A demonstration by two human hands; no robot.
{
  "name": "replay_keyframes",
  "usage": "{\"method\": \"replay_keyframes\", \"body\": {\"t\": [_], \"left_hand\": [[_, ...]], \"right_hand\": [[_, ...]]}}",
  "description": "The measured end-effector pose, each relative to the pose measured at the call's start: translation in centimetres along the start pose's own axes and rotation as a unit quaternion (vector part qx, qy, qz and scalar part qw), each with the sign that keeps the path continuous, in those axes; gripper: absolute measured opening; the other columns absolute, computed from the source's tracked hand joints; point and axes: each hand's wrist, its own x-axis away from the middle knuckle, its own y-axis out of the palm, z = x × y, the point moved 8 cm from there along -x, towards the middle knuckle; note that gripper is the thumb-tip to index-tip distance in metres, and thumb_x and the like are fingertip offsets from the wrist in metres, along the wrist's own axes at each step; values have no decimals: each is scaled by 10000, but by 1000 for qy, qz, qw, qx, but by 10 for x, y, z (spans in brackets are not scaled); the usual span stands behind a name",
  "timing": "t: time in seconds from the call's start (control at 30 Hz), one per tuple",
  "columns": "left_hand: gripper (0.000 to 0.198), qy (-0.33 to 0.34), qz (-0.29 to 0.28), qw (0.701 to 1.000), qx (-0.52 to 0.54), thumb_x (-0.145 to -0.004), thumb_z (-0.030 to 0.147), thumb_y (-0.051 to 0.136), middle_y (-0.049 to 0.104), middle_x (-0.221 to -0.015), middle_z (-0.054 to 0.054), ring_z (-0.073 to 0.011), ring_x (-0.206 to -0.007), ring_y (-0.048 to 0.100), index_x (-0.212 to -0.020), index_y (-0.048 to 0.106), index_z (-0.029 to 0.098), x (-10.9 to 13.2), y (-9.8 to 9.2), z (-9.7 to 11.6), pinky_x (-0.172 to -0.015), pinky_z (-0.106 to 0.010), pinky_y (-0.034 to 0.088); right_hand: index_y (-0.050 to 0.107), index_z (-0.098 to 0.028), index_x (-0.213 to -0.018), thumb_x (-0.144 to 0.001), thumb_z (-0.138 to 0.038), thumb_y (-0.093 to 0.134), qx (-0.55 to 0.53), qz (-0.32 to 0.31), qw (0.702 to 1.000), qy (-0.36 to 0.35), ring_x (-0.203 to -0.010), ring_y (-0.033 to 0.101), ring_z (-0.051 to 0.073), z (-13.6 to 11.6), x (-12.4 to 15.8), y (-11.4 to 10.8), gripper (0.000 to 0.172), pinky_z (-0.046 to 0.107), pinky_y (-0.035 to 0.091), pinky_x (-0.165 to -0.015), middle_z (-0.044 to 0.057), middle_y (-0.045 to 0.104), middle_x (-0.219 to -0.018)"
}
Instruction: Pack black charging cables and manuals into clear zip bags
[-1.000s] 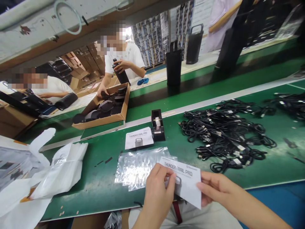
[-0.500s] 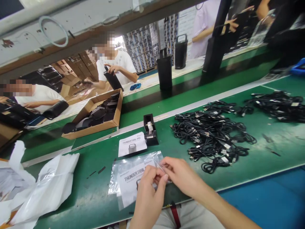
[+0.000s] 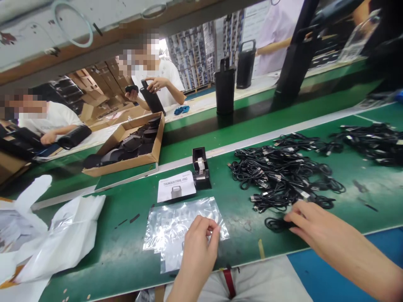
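My left hand [image 3: 200,239] pinches the edge of a clear plastic bag [image 3: 176,226] that lies on the green table [image 3: 132,235]; a white leaflet shows faintly inside the bag. My right hand [image 3: 310,220] reaches to the right and closes its fingers on a coiled black cable [image 3: 277,224] at the near edge of a large pile of black cables [image 3: 283,176]. A second white leaflet [image 3: 176,186] lies just behind the bag.
A black tape dispenser [image 3: 200,167] stands behind the leaflet. A cardboard tray [image 3: 126,144] of black parts sits at the left. White plastic wrapping [image 3: 63,235] lies at the far left. Black speakers [image 3: 225,86] stand on the conveyor. Other people work across the line.
The leaflet I held in both hands has gone into the clear bag. My right hand has left the bag and moved right to a coiled cable.
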Motion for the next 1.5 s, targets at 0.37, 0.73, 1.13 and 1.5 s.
{"method": "replay_keyframes", "body": {"t": [0.37,0.73,1.13,1.5], "left_hand": [[130,-28,20,998,54,-825,186,471,545,-719,-7,-148,-625,537,-739,568,192,4,0,-7,-584,-262,428],[121,-14,52,991,121,-865,217,454,523,-800,-23,-155,-728,536,-799,550,186,13,-14,0,-670,-268,448],[120,15,104,983,151,-870,221,467,501,-820,-13,-149,-772,520,-787,548,193,18,-47,12,-715,-262,433],[287,12,300,905,302,-812,473,546,551,-897,-21,-151,-848,547,-927,531,210,22,-134,-23,-785,-255,440]], "right_hand": [[554,-224,-880,-917,-240,321,-345,-170,920,78,-764,584,166,-93,-38,42,236,276,440,-682,15,613,-830],[663,-211,-984,-880,-251,396,-322,-208,921,63,-834,604,199,-93,-45,43,289,302,450,-749,57,631,-853],[650,-205,-826,-852,-239,430,-441,-261,859,4,-678,598,151,-142,-79,33,224,228,436,-621,-2,685,-769],[624,-189,-674,-745,-307,675,-294,-236,880,-290,-748,563,148,-231,-144,-35,147,248,394,-688,-24,626,-711]]}}
